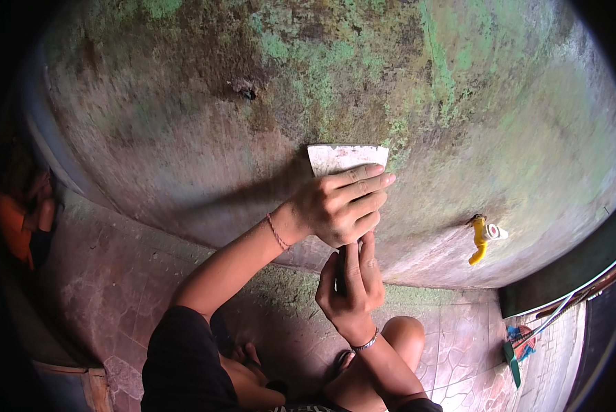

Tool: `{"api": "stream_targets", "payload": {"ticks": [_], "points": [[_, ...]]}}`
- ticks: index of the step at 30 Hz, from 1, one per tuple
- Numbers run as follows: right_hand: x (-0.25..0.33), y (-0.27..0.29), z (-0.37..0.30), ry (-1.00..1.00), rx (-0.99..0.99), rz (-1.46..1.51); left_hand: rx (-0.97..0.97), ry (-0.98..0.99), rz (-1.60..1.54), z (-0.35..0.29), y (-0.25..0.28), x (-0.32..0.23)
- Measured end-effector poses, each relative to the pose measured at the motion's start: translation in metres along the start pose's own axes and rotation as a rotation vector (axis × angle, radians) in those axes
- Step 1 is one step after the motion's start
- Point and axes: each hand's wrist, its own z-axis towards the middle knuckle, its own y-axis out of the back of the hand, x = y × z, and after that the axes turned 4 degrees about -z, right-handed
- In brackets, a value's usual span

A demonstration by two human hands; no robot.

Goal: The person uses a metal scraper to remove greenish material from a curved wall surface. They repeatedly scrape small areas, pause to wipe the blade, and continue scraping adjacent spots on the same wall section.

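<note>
A wide scraper (348,156) with a pale, worn blade lies with its edge against a curved wall (191,154), whose green paint is patchy and stained. My left hand (346,204) is closed over the lower part of the blade, its fingers lying across it toward the right. Just below, my right hand (357,285) grips the scraper's dark handle, mostly hidden by the fingers. Both hands are close together, near the middle of the view. Above them the wall keeps more green and dark blotches; lower down it looks paler and brownish.
A yellow tap (480,240) sticks out of the wall to the right. Greenish debris (287,287) lies along the wall's foot on the patterned floor (122,309). At far left sits a person in orange (14,223). A green-ended tool (511,364) lies at lower right.
</note>
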Motion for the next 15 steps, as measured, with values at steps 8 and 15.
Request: {"api": "stream_targets", "payload": {"ticks": [8, 15], "points": [[0.0067, -0.0005, 0.0046, -0.025, 0.029, 0.020, 0.002, 0.002, 0.009, -0.0011, 0.0063, 0.0033], [0.0093, 0.0035, 0.0050, -0.050, 0.055, 0.033, 0.044, 0.013, 0.013, 0.0006, 0.0084, 0.0021]]}}
